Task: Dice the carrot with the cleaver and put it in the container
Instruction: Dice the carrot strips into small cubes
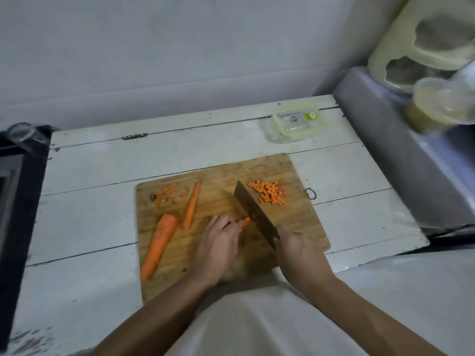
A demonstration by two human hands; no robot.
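At frame centre, on the board (pixel 218 201), the right hand (pixel 298 250) grips the cleaver (pixel 254 214) — fingers curled round its handle, blade against the carrot strip (pixel 246 222) that the left hand (pixel 221 242) pins under bent fingers. Dice (pixel 270 192) lie right of the blade; a whole carrot (pixel 159 245) and a slice (pixel 191 205) lie left. The container (pixel 298 123) sits upper right — lid on.

single head view, from above the near edge of the cutting board (pixel 221 201), facing forward and down, close over the counter (pixel 102 163), wall beyond the board
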